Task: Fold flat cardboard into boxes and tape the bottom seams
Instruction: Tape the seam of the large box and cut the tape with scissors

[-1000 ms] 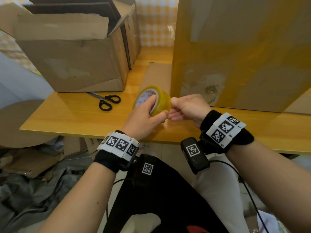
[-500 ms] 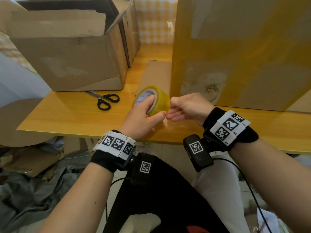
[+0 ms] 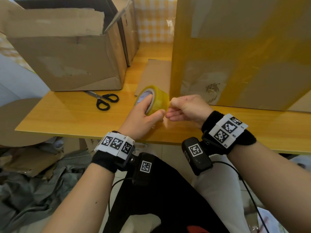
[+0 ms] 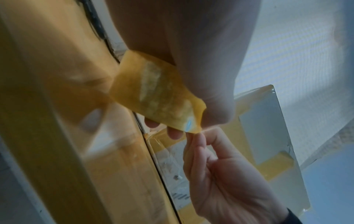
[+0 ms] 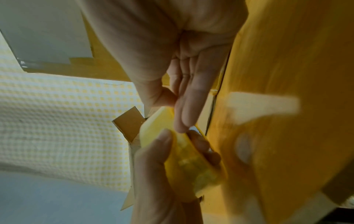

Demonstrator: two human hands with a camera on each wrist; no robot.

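Observation:
A roll of yellowish clear tape [image 3: 155,100] [image 4: 159,97] [image 5: 191,160] stands on edge near the front of the wooden table [image 3: 70,118]. My left hand [image 3: 144,115] grips the roll, fingers over its rim and thumb at its near side. My right hand [image 3: 183,109] [image 4: 199,145] [image 5: 180,106] is curled at the roll's right side, fingertips pinching at the tape's surface. A tall cardboard box [image 3: 239,52] covered with yellow tape stands just behind the right hand. A flat cardboard sheet [image 3: 154,74] lies behind the roll.
Black-handled scissors [image 3: 104,100] lie left of the roll. A large open cardboard box [image 3: 67,61] stands at the back left with more flat cardboard behind it. Scrap cardboard and grey sheeting [image 3: 30,182] lie on the floor at left.
Both hands stay at the tape roll with only slight shifts. The left thumb and right fingertips keep working at the roll's right edge.

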